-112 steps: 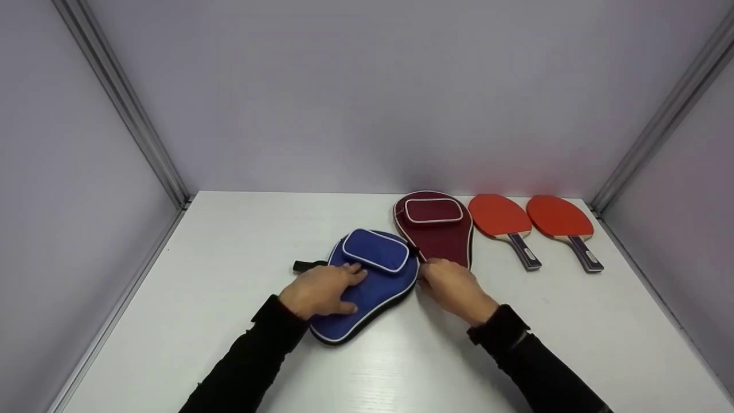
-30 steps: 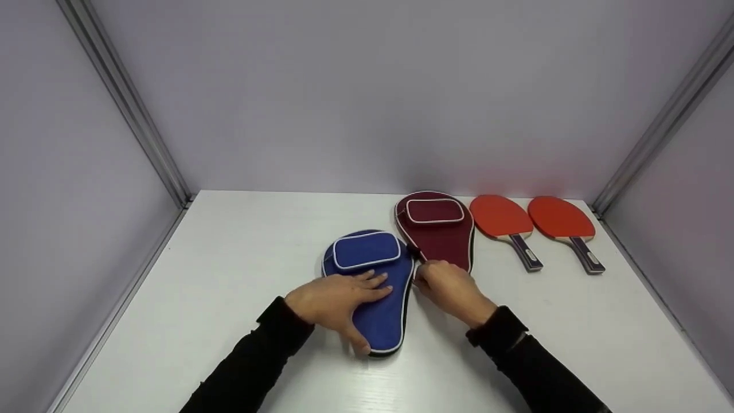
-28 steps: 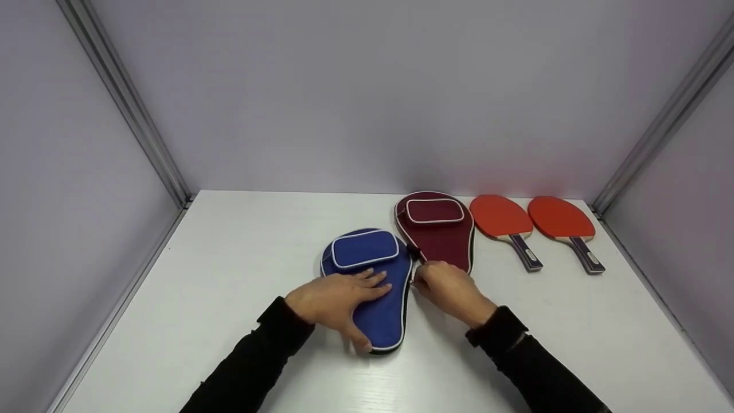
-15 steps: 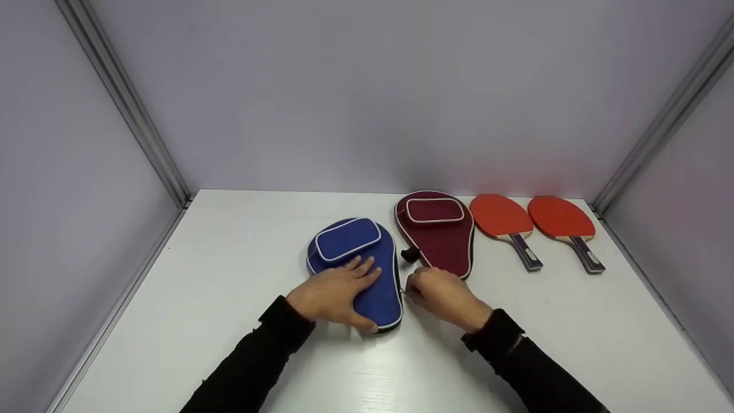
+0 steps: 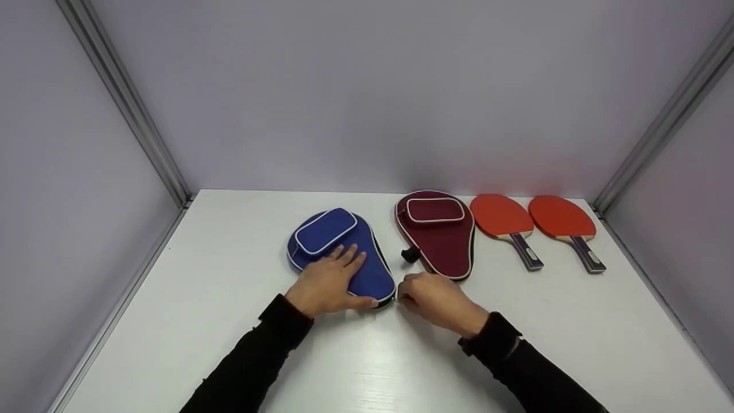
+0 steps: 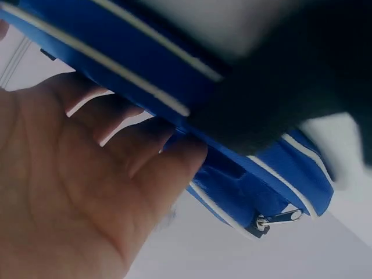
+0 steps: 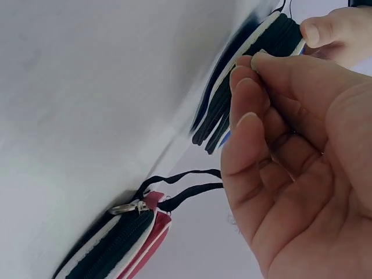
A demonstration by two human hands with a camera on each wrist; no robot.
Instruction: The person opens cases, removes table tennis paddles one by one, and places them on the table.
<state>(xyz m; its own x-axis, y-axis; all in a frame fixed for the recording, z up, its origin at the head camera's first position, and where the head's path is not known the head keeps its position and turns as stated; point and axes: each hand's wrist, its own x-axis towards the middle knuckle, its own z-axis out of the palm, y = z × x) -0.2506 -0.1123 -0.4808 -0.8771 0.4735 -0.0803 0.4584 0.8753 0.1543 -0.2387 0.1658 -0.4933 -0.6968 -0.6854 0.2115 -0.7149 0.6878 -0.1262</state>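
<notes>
A blue table tennis paddle case (image 5: 367,275) with white piping and a small front pocket (image 5: 325,230) lies tilted on the table. My left hand (image 5: 328,282) presses flat on it, fingers spread, thumb at its narrow end. At that same end, my right hand (image 5: 433,301) pinches the zipper pull between thumb and forefinger, which mostly hide it. In the right wrist view the case's black zippered side (image 7: 224,99) runs past my right fingertips, its zipper edges parted along one stretch. The left wrist view shows the pocket's metal zipper pull (image 6: 279,219) hanging loose.
A maroon paddle case (image 5: 444,246) lies right behind my right hand, its black strap (image 5: 410,254) sticking out leftward. Two red paddles (image 5: 500,215) (image 5: 561,217) lie farther right, handles toward me. Grey walls enclose the white table (image 5: 229,241) at back and sides.
The blue case has turned and shifted left and away under my left hand. My right hand has slid along its edge toward the narrow end, pulling the zipper, and uncovered the maroon case's tip.
</notes>
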